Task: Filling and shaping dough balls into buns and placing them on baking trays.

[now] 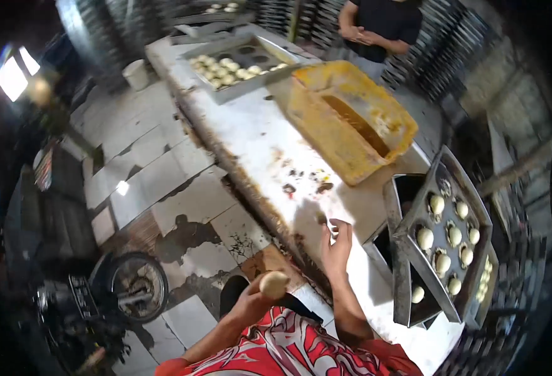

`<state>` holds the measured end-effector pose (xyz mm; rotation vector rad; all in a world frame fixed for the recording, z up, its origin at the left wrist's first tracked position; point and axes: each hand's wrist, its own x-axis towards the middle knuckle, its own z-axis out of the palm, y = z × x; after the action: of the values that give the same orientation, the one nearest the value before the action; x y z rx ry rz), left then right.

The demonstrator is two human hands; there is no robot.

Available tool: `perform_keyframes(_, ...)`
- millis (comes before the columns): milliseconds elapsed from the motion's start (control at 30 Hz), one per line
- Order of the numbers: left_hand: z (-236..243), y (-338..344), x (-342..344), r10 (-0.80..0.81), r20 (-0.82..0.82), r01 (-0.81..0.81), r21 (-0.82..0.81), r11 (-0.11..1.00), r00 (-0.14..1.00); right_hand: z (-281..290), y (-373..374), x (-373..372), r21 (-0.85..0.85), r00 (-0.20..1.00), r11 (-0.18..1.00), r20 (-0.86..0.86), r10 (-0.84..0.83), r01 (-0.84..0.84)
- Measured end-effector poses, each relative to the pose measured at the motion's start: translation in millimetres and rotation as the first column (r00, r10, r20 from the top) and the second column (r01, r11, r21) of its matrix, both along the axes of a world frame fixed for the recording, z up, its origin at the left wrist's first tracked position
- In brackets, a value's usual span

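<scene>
My left hand [248, 304] is closed around a pale, round dough ball [274, 285], held low in front of my red patterned shirt. Over the near edge of the white worktable [251, 135], my right hand [336, 249] is raised with thumb and fingers curved and a gap between them. Nothing shows in its grasp. A small dark spot lies on the table just beyond its fingertips. To the right, stacked metal trays [407, 276] sit at an angle, the top one carrying several dough balls [454, 235].
Beyond my right hand stands a stained yellow tub [351, 119] with brownish contents. A metal tray of dough balls [232, 70] is at the table's far end. A person [382, 28] stands behind the tub. A motorcycle wheel [139, 285] is on the tiled floor at left.
</scene>
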<state>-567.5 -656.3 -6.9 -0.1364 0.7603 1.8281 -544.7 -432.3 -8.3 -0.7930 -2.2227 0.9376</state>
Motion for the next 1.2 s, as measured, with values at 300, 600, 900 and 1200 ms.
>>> perform_keyframes(300,-31,73,-150,-0.414,-0.273,0.337,-0.286,0.897,0.868,-34,32,-26,0.456,0.881,0.890,0.422,-0.214,-0.002)
perform_keyframes(600,58,145,-242,-0.347,-0.615,0.580,0.226,0.783,0.708,150,89,-204,0.338,0.924,0.882,0.079,-0.375,0.329)
perform_keyframes(900,-11,73,-352,-0.420,0.058,0.424,-0.132,0.896,0.906,95,263,-294,-0.249,0.171,0.937,0.940,0.295,-0.246)
perform_keyframes(1200,1,61,-346,-0.256,-0.005,0.256,0.027,0.966,0.967,153,257,-249,-0.523,0.478,0.848,0.726,0.494,-0.082)
